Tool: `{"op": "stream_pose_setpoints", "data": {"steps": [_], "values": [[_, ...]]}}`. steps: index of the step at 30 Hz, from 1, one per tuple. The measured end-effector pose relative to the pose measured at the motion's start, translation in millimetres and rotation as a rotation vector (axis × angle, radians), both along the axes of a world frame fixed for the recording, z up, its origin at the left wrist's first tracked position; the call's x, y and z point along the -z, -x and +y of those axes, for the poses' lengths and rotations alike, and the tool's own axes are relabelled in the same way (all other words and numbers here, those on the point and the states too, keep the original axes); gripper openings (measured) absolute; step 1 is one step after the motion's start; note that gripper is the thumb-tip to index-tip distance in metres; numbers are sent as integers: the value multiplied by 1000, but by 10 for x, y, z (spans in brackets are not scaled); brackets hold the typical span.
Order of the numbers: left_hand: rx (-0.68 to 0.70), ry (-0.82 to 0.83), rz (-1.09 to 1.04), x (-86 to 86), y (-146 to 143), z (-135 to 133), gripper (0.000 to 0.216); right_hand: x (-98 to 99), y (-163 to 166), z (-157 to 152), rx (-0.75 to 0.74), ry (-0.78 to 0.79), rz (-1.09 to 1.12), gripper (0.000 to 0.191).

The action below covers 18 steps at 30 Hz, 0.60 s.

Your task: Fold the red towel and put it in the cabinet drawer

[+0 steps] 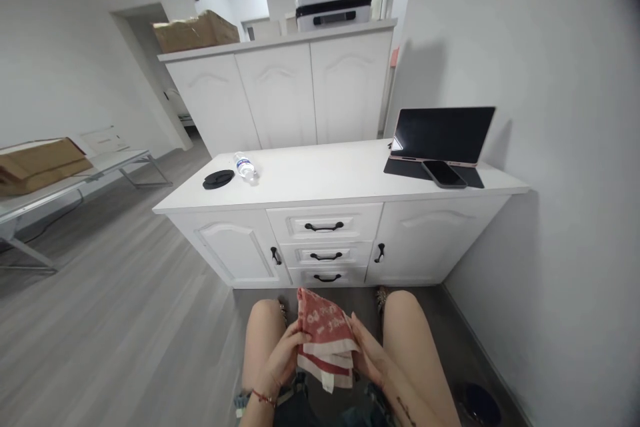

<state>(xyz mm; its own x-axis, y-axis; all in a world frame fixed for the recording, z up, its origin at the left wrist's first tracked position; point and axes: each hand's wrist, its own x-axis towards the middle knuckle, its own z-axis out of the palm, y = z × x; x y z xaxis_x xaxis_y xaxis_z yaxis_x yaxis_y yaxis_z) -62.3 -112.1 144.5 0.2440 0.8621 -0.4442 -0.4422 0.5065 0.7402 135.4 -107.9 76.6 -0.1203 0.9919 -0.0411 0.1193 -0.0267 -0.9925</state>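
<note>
You hold a folded red-and-white fabric cloth (327, 327) low in front of you, between your bare thighs, its red face carrying pale lettering and its lower edge fanning into loose, soft layers with a small whitish tag (327, 382) hanging beneath. Your left hand (286, 355) grasps its left edge, thumb laid over the fabric, a thin red bracelet (264, 398) around that wrist; your right hand (369, 352) grips the opposite edge, though its fingertips are partly hidden by the folds. Ahead of you stands a low white cabinet (320, 173) with a smooth flat top, raised moulded panels and curved black handles (325, 226). On it, toward your left, a clear plastic bottle with a blue label (245, 168) lies near a flat, rounded black object (219, 179) (its material is hard to tell); toward your right, a glossy dark rectangular screen (443, 135) leans upright behind a slim dark phone (444, 174)
</note>
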Motion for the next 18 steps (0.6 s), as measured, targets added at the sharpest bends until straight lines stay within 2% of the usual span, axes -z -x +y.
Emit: {"op": "stream_pose_setpoints", "data": {"steps": [4,8,11,15,18], "values": [[-5,-78,45,-102,-188,-191,30,-269,-89,-18,-5,94,266,47],[-165,-154,217,-216,-317,-137,42,-552,-77,172,-11,235,492,59],[-254,-187,306,-297,-311,-131,50,-775,-53,458,97,197,410,52],[-291,-215,431,-430,-192,-308,58,-1029,21,1006,170,89,227,49],[-316,-199,515,-551,-70,-509,57,-1137,113,1466,193,-89,55,41]]}}
